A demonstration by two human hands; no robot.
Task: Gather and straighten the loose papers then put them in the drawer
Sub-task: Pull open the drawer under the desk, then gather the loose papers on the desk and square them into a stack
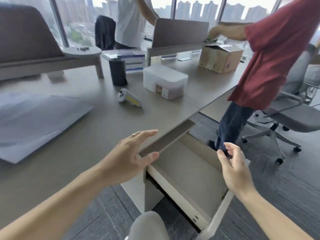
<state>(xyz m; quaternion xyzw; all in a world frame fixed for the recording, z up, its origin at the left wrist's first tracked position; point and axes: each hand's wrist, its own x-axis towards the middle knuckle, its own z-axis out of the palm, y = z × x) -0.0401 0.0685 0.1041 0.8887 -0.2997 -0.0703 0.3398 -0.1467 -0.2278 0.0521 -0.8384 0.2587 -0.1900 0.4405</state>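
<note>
Left grip: the left hand [128,158] hovers open over the worktop [69,170] edge, fingers spread wide, holding nothing.
Right grip: the right hand [233,168] hangs above the drawer [187,172], fingers loosely curled and apart, also empty.
Drawer: pulled out below the worktop edge between the two hands; its pale inside looks bare.
Papers: a flat grey-blue sheaf of papers [34,123] lies on the worktop well to the left, far from both hands; blur hides whether it is one sheet or several.
Nearby: a white handheld device [129,100], a black cylinder [117,71] and a clear plastic box [164,82] sit further back.
Bystander: a person in a red shirt [270,54] stands just beyond the drawer.
Risk: reaching left for the papers with the drawer out, the person could knock it with a knee; sliding sheets off the edge may scatter or crease them.
</note>
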